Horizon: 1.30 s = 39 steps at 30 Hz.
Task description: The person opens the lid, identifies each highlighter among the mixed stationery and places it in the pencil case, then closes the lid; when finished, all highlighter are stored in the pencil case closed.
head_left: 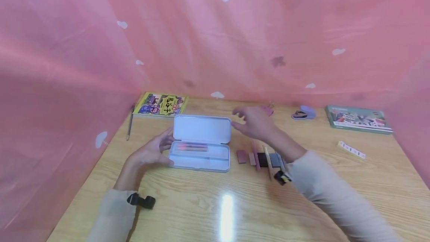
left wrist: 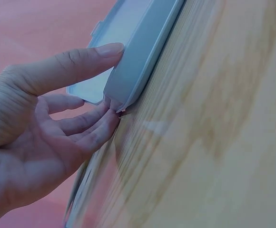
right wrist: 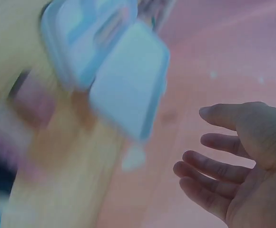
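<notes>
A white streak of glare shines on the table (head_left: 188, 204) before you. Your wrist views are dimmer, the right one blurring the pencil case (right wrist: 126, 78).

Count: two hands (head_left: 149, 152), one hinged case (head_left: 202, 130), at least two slim sticks (head_left: 195, 149) inside, four small blocks (head_left: 241, 156), at least three pens (head_left: 258, 165), one stapler (head_left: 305, 112), one yellow book (head_left: 162, 104), one green box (head_left: 357, 119), one patterned strip (head_left: 351, 149)

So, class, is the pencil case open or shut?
Open: the head view shows the pencil case with its lid folded back, and pens or pencils visible inside.
</notes>
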Available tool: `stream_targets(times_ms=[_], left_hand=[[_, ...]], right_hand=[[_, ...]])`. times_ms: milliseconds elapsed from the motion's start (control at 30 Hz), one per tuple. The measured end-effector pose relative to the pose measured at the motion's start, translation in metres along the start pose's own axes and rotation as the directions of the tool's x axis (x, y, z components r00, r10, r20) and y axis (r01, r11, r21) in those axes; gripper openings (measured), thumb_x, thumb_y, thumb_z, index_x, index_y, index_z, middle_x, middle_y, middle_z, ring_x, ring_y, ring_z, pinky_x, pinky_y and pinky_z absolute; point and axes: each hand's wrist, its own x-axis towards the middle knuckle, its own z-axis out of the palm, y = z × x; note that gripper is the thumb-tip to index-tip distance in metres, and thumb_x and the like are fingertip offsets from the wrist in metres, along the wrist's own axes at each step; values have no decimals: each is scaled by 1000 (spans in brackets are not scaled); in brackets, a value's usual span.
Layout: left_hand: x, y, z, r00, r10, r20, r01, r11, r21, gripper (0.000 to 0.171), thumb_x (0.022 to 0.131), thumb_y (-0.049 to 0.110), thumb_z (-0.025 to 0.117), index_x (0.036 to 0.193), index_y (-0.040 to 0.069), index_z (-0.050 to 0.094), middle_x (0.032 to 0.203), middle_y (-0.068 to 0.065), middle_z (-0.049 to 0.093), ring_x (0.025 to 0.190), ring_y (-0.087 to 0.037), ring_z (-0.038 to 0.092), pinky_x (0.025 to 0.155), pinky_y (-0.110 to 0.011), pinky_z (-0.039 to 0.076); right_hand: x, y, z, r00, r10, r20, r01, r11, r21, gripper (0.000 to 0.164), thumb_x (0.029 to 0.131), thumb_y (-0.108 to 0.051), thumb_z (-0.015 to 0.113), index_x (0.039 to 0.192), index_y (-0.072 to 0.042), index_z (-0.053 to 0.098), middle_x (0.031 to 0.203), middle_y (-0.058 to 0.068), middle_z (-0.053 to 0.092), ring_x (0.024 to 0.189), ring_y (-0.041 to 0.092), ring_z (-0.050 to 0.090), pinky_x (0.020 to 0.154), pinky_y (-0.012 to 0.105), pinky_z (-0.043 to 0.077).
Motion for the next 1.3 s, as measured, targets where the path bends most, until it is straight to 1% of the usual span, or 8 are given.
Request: stream_targets(times_ms=[100,333,533,700,833,967,1133,1300], left_hand=[[-1,-1,2,1000,0,3,0,1000,-7,128,56,-2,85,152,30,7,137,-13,41,133,-33,36,110,-39,36],[-2,-2,-1,999,44,26,-43,999,-13,126,58,0,85,152,27,6,135,-16,42,133,-35,35,113,-42,32],[-13,-2,-9,1000,16,-14,-16,1000,-2,125,58,3,86,152,30,8,132,-13,45,132,-35,37,113,-47,30],[-9,-4,-8,998,57,15,-57,998,-1,123,60,3,85,152,30,7,133,-14,45,131,-34,38,113,-45,30],[-2,-5,0,997,69,29,-68,997,-25,124,59,3,85,152,29,7,133,-14,45,130,-34,39,113,-44,31],[-2,-6,5,998,46,35,-44,998,-51,127,58,4,86,152,28,4,135,-14,43,132,-33,38,112,-41,33],[-2,-6,6,998,50,38,-48,997,-58,126,59,2,85,152,26,3,137,-14,41,132,-33,37,110,-36,36],[-2,-5,0,998,50,33,-48,998,-45,127,59,1,85,153,26,3,137,-14,41,132,-34,37,110,-37,36]], right_hand=[[-18,22,-14,999,26,-21,-26,999,-28,40,87,-31,64,117,-5,63,106,14,68,91,29,66,74,43,58],[-42,49,-24,996,52,-69,-57,995,-76,39,85,-27,67,118,-5,62,102,10,68,85,26,66,58,36,55],[-41,45,5,998,58,-32,-59,997,-47,39,85,-27,67,113,0,64,93,14,71,79,26,68,66,40,58],[-48,47,32,984,170,50,-170,985,-2,36,85,-26,65,107,4,66,82,13,69,63,17,63,54,31,55],[-54,55,50,965,254,70,-253,967,-25,21,82,-26,68,78,-5,68,60,0,57,50,11,48,42,23,39],[-57,59,63,950,303,80,-302,953,-23,26,80,-24,69,61,-12,57,50,-4,44,46,12,42,38,22,31],[-55,60,66,957,287,28,-288,957,28,19,83,-22,65,76,-5,68,56,-1,56,44,9,46,37,20,35],[-50,54,48,974,220,-46,-214,971,107,28,84,-18,65,102,3,69,67,8,67,43,9,52,37,22,43]])
